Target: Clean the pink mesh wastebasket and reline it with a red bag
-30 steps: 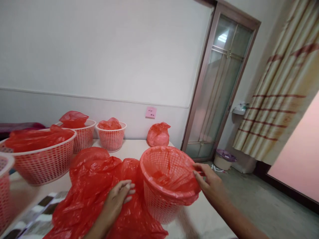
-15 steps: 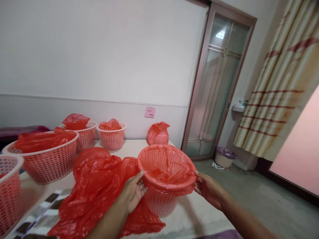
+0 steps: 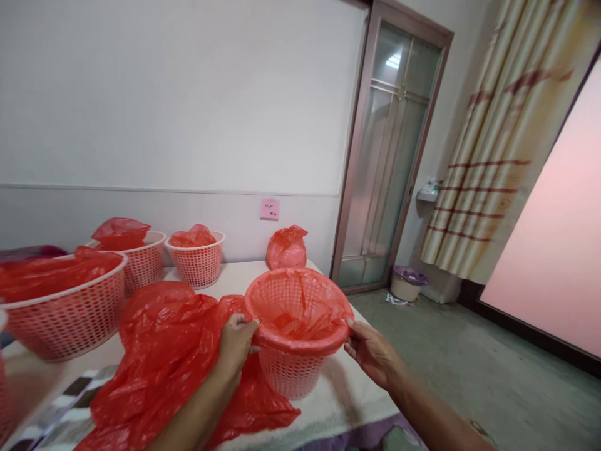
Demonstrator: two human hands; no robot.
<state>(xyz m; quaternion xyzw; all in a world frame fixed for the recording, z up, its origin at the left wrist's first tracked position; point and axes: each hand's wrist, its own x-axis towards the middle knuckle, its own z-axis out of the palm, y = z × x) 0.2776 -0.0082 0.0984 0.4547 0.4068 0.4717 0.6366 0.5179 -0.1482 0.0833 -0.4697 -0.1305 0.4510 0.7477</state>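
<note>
Head view: the lined basket point(image 3: 295, 374) is upright at the near right of the surface point(image 3: 241, 273), right of the loose red plastic point(image 3: 162, 344). The left hand point(image 3: 236, 341) and right hand point(image 3: 373, 352) have fingers clamped on opposite sides of its rim; left fingertips are partly hidden. Sound practice: keep the red liner point(image 3: 300, 345) evenly taut, folded over.

Pale wall point(image 3: 169, 94), thin trim line point(image 3: 169, 190) across lower part, pink note point(image 3: 270, 209) stuck below it. Brown-framed glass door point(image 3: 387, 156) to the right, light reflected up top. Cream curtain point(image 3: 493, 141), red stripes, beside bright pinkish panel point(image 3: 549, 232); grey floor point(image 3: 469, 351), small pale bin point(image 3: 404, 290) near door
</note>
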